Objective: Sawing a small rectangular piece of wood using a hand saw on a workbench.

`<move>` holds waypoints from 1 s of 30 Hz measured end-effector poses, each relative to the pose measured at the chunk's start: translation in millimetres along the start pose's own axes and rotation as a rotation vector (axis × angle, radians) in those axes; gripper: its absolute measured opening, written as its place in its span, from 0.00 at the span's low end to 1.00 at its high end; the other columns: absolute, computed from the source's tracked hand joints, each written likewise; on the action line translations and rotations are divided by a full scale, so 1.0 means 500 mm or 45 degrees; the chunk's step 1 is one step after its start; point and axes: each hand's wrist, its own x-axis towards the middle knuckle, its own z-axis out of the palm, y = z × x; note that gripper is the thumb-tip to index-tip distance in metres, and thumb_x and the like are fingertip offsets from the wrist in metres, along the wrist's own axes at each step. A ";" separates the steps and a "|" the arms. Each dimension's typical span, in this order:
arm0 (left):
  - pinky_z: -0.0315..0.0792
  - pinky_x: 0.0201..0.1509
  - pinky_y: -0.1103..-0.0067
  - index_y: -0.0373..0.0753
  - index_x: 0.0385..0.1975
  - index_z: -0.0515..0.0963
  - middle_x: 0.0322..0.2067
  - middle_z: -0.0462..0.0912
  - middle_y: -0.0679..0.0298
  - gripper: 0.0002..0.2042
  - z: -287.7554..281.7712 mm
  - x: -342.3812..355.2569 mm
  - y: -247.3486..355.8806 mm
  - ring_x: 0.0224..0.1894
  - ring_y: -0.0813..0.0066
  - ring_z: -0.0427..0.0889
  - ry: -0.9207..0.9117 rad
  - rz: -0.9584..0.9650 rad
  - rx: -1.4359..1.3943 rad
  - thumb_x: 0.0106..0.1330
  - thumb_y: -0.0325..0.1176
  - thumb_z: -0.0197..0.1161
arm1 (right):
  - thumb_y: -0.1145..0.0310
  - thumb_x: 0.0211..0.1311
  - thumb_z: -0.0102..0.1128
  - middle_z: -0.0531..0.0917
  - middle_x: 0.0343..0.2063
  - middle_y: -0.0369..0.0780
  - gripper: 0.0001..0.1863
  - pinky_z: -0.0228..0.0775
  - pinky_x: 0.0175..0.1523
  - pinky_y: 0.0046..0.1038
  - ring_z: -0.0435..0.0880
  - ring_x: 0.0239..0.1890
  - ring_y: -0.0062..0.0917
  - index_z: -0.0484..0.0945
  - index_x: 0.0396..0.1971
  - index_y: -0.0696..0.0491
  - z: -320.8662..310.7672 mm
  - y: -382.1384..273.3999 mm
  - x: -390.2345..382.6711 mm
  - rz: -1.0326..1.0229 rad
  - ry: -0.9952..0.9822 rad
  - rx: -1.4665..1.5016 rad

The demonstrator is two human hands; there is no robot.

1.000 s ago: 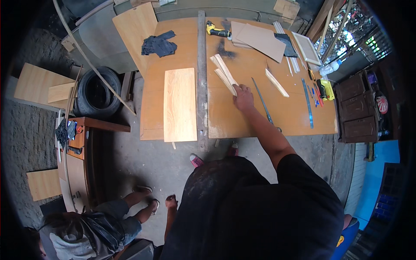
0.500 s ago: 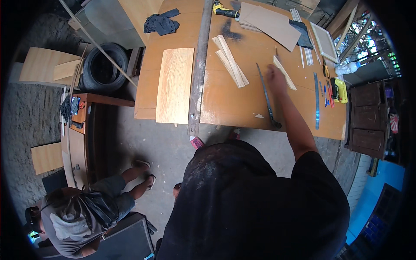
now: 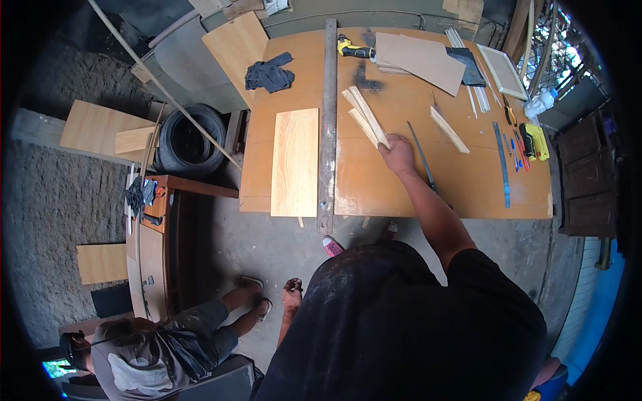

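Observation:
My right hand (image 3: 396, 154) is over the worktable, its fingers closed round the near end of some pale wooden strips (image 3: 364, 115). The strips lie at a slant, partly crossing one another. Just right of that hand a thin dark saw (image 3: 418, 148) rests on the table, its near end partly behind my forearm. Farther right lies a single wooden strip (image 3: 449, 129). My left hand (image 3: 292, 294) hangs low beside my body, away from the table. Its fingers are curled, and whatever they may hold is too small to make out.
A wood-grain board (image 3: 295, 164) lies left of a long metal bar (image 3: 328, 127) on the worktable (image 3: 374, 194). Brown sheets (image 3: 424, 60), a yellow power tool (image 3: 354, 48) and a dark cloth (image 3: 269, 72) are farther back. Another person (image 3: 147, 354) sits at lower left.
My right hand has moved left, from beside the single strip to the near end of the crossed strips, and closed on them. My left hand has come into view. The whole view has shifted.

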 end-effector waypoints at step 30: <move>0.66 0.62 0.63 0.38 0.56 0.73 0.53 0.73 0.52 0.23 0.043 0.201 0.578 0.58 0.52 0.72 0.147 1.265 0.518 0.59 0.30 0.64 | 0.42 0.60 0.57 0.64 0.67 0.52 0.40 0.54 0.66 0.59 0.61 0.68 0.53 0.61 0.69 0.44 -0.101 0.178 -0.269 0.295 0.083 -0.790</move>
